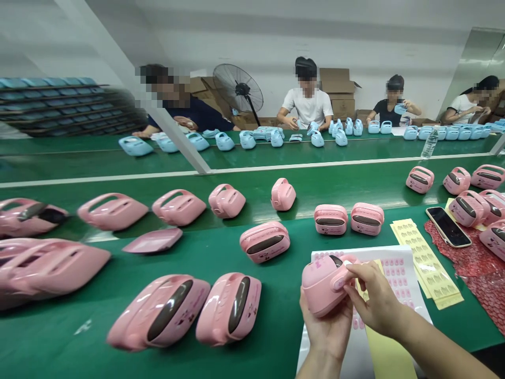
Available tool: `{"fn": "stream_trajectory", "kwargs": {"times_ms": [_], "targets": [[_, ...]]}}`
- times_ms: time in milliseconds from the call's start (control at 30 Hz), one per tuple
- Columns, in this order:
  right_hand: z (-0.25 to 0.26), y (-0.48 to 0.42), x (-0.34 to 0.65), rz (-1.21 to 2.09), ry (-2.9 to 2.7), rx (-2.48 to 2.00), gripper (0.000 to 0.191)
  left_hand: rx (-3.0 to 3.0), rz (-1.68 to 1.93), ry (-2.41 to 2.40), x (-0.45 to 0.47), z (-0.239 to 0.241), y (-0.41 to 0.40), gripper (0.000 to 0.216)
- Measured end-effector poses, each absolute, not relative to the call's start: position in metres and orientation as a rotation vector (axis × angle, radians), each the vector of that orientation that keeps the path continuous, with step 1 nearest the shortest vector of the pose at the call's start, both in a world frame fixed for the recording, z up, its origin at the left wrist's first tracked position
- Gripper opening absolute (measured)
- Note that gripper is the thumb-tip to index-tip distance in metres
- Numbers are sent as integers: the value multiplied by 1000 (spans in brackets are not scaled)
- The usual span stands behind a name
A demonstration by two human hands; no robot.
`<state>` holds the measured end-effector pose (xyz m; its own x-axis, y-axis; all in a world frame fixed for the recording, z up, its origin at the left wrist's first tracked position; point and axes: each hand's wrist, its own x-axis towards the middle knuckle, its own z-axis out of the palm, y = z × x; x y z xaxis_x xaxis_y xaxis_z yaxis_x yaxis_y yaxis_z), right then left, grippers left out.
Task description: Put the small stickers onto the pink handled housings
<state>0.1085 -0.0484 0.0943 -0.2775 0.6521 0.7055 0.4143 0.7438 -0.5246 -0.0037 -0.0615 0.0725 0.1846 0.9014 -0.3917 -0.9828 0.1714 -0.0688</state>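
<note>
My left hand [327,326] cups a pink plastic handled case [321,281] from below, low in the view right of centre. My right hand [373,297] is pinched against the case's right end, thumb and fingers pressed on it; I cannot make out whether a sticker is under the fingertips. Under both hands lies a white sticker sheet [402,268] with small pink stickers. Two finished pink cases [231,308] lie to the left on the green table [276,316].
Several pink cases are spread over the green belt [300,184]. Yellow backing sheets [424,260], a phone [447,226] and red wrap [479,263] lie at right. Across the line, several seated people handle blue cases [341,137]. A fan [239,89] and boxes stand behind.
</note>
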Motion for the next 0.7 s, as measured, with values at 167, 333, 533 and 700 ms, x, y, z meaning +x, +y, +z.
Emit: {"fn": "stream_trajectory", "kwargs": {"times_ms": [167,333,533,700], "targets": [[90,-49,107,255,-1898,-838,46,-247,1378,302,-7,70,-61,44],[88,-51,107,156,-1891,-859,49,-282,1389,383,-5,74,-59,42],[84,-49,105,112,-1922,-893,45,-381,1440,507,-4,80,-57,40],[89,-42,118,206,-2031,-904,42,-294,1457,623,-2,80,-51,35]]}}
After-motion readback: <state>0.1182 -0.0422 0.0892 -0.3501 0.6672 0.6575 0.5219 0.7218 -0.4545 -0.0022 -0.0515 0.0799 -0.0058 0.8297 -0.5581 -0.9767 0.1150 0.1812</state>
